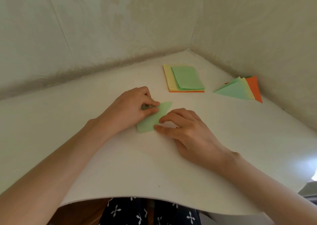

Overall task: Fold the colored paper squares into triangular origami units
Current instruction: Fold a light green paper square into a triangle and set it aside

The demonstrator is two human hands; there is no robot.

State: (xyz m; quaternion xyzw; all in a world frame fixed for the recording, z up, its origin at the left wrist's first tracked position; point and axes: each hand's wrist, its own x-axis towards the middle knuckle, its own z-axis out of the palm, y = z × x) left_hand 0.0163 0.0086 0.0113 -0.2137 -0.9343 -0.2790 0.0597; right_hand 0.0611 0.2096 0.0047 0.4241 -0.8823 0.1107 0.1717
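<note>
- One partly folded green sheet [155,119] is held flat mid-tabletop [120,164] by two hands.
- Its far left part is pinched by the curled fingers of the left hand [130,108]; its near right edge is nipped between thumb and forefinger of the right hand [187,132].
- One stack of squares [185,78], green over yellow and orange, is seen behind.
- Three fanned triangles [238,91], green, yellow and orange, are laid right of it, near the wall [257,36].

The green sheet [151,121], the stack of squares [185,80] and the folded triangles [238,90] are thin matt paper. The table [120,164] is white, smooth and matt; the wall [103,27] has a faintly patterned covering.
</note>
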